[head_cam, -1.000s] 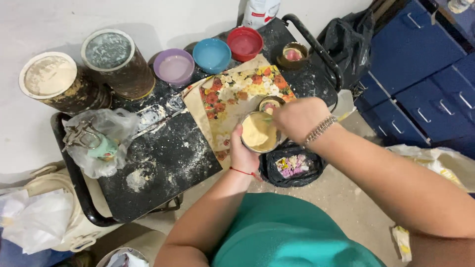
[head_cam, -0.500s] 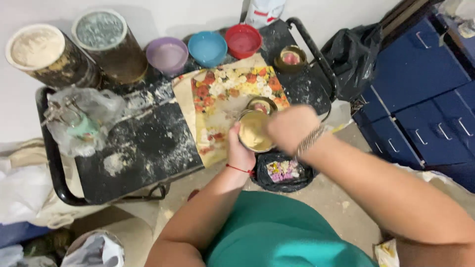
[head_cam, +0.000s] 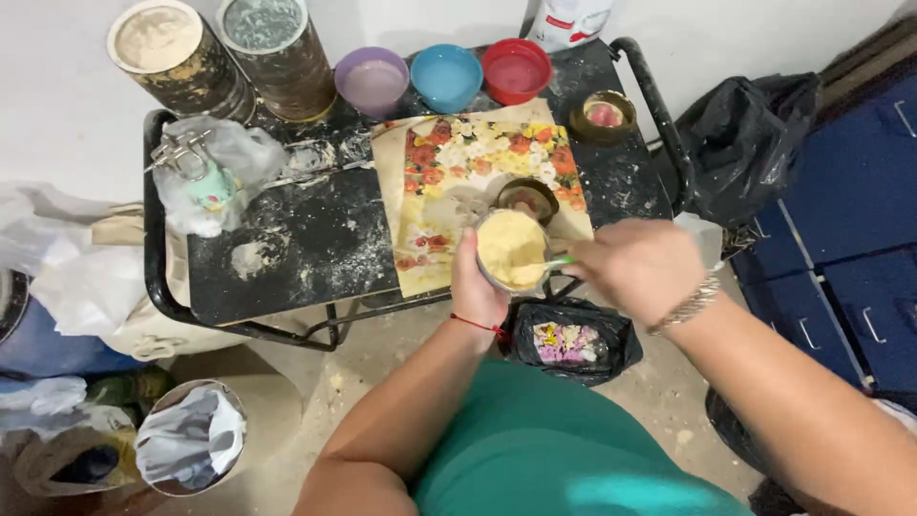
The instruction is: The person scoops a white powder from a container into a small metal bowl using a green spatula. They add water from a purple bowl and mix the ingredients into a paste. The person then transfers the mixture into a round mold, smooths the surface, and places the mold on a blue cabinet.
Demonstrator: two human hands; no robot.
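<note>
My left hand (head_cam: 475, 287) grips a small cup (head_cam: 513, 250) filled with pale yellow paste, held over the near edge of a flower-patterned board (head_cam: 449, 162). My right hand (head_cam: 638, 268) pinches a thin green-handled tool (head_cam: 560, 262) whose tip dips into the paste. Just behind the cup, a small dark bowl (head_cam: 526, 198) stands on the board.
A black dusty cart top (head_cam: 315, 239) carries two tall tins (head_cam: 177, 53), purple (head_cam: 372, 78), blue (head_cam: 446, 75) and red (head_cam: 516, 67) bowls, a small jar (head_cam: 604, 113) and a plastic-wrapped item (head_cam: 205, 172). A black bag holding flower shapes (head_cam: 568, 339) lies on the floor. Blue drawers (head_cam: 850, 220) stand at right.
My right hand has moved off the top of the cup to its right side, uncovering the yellow paste. The camera view shifted.
</note>
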